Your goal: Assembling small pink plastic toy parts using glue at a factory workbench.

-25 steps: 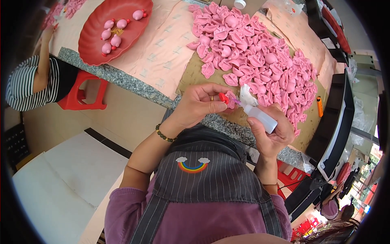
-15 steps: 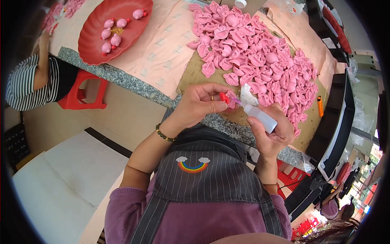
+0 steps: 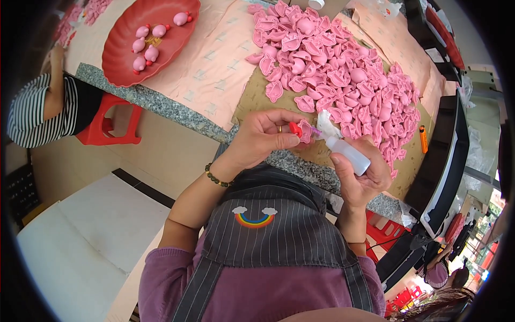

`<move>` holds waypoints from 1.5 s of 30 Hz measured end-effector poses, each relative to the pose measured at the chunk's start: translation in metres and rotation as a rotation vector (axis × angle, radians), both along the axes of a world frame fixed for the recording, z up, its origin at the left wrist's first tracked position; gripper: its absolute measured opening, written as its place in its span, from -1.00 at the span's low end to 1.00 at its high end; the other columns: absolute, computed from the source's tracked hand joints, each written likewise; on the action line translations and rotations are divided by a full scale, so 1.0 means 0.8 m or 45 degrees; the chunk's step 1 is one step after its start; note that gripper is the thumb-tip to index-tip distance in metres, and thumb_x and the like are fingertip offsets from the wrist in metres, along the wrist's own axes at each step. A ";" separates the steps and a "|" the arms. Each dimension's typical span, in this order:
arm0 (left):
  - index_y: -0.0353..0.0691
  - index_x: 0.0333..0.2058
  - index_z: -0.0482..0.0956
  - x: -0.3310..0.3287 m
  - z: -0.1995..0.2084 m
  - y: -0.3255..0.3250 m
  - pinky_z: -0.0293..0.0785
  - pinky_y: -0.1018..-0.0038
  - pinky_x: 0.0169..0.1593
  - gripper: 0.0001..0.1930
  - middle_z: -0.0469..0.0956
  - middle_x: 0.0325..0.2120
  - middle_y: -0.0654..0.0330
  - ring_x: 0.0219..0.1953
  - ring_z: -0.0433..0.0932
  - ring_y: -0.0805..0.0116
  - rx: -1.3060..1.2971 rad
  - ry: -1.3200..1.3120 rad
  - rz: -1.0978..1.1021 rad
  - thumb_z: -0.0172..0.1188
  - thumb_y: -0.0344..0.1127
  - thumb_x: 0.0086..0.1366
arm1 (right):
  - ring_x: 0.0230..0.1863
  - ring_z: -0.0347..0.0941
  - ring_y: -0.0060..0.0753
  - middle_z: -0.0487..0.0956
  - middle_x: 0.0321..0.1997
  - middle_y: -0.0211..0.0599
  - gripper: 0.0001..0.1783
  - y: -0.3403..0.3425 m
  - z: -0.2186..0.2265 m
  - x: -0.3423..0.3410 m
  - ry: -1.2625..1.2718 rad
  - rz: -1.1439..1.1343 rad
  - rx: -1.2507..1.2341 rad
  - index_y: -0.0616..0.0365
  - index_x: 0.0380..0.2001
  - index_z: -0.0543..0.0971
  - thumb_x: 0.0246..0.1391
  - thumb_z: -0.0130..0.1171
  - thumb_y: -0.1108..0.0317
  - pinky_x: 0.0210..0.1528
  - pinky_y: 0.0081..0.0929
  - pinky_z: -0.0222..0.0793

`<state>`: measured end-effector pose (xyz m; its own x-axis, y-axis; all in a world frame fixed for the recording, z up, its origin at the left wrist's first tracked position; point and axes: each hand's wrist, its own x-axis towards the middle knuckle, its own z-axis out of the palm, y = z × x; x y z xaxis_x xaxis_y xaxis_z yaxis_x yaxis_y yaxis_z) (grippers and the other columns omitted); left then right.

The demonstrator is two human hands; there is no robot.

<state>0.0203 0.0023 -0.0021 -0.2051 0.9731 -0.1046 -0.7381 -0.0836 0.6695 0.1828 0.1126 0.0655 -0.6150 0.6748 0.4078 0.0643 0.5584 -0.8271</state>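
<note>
Between the thumb and fingers of my left hand [image 3: 264, 135] is a small pink plastic half-shell [image 3: 305, 132] with a red part [image 3: 295, 129] on its left side. My right hand [image 3: 366, 167] is wrapped around a translucent squeeze bottle [image 3: 350, 155] with a purple nozzle tip [image 3: 315, 131]. That tip points at the shell's open side, a small gap away from it. Behind the nozzle lies a crumpled white tissue [image 3: 328, 125]. A large heap of loose pink half-shells [image 3: 332, 70] spreads over the cardboard beyond my hands.
A red scalloped tray [image 3: 119, 63] at the far left holds several assembled pink pieces. An orange-handled tool [image 3: 423, 139] lies right of the heap. A person in a striped shirt [image 3: 36, 110] is at the left by a red stool [image 3: 115, 121]. Granite [image 3: 177, 110] edges the table.
My right hand has drawn the bottle slightly right and down, so its tip has backed away from the shell. My left hand keeps its hold, nearly still.
</note>
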 end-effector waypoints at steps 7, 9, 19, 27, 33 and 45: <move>-0.45 -0.03 0.40 -0.001 0.007 0.000 0.48 0.63 -0.14 -0.61 0.54 -0.27 0.14 -0.25 0.55 0.50 -0.024 0.010 0.001 0.17 -0.56 0.14 | -0.59 0.37 -0.48 0.53 -0.55 -0.26 -0.73 0.000 -0.001 -0.002 -0.047 -0.051 0.018 0.31 -0.48 0.55 -0.32 0.39 0.47 -0.54 -0.60 0.23; -0.45 -0.03 0.40 0.000 0.011 0.000 0.48 0.65 -0.16 -0.61 0.54 -0.28 0.16 -0.26 0.54 0.53 -0.044 0.006 0.005 0.18 -0.56 0.13 | -0.59 0.37 -0.48 0.53 -0.55 -0.26 -0.73 0.000 -0.001 -0.002 -0.044 -0.047 0.027 0.31 -0.48 0.55 -0.33 0.39 0.47 -0.54 -0.59 0.23; -0.45 -0.03 0.40 0.000 0.006 0.000 0.48 0.64 -0.15 -0.61 0.54 -0.26 0.16 -0.24 0.53 0.54 -0.038 0.006 0.009 0.18 -0.57 0.13 | -0.53 0.30 -0.55 0.51 -0.55 -0.28 -0.73 -0.002 -0.002 0.000 0.003 -0.016 -0.001 0.39 -0.41 0.54 -0.28 0.35 0.55 -0.45 -0.64 0.13; -0.45 -0.03 0.39 0.000 0.005 0.001 0.49 0.60 -0.10 -0.61 0.53 -0.23 0.12 -0.19 0.54 0.47 -0.011 -0.020 0.011 0.16 -0.58 0.14 | -0.53 0.29 -0.55 0.51 -0.56 -0.29 -0.72 0.000 -0.003 0.000 -0.004 -0.015 0.033 0.39 -0.41 0.54 -0.28 0.36 0.53 -0.43 -0.63 0.12; -0.45 -0.03 0.38 0.000 0.002 0.001 0.49 0.52 -0.05 -0.62 0.53 -0.19 0.07 -0.16 0.54 0.40 0.026 -0.041 0.029 0.14 -0.59 0.14 | -0.53 0.29 -0.54 0.52 -0.56 -0.30 -0.71 0.000 -0.002 -0.001 -0.020 -0.030 0.034 0.39 -0.41 0.55 -0.27 0.37 0.50 -0.41 -0.61 0.14; -0.44 -0.02 0.36 0.001 -0.005 0.002 0.47 0.35 0.01 -0.61 0.51 -0.14 -0.03 -0.11 0.54 0.24 0.075 -0.069 0.099 0.15 -0.56 0.15 | -0.61 0.36 -0.45 0.51 -0.58 -0.27 -0.72 0.003 -0.004 0.001 -0.065 -0.092 0.109 0.29 -0.48 0.56 -0.36 0.41 0.47 -0.56 -0.57 0.22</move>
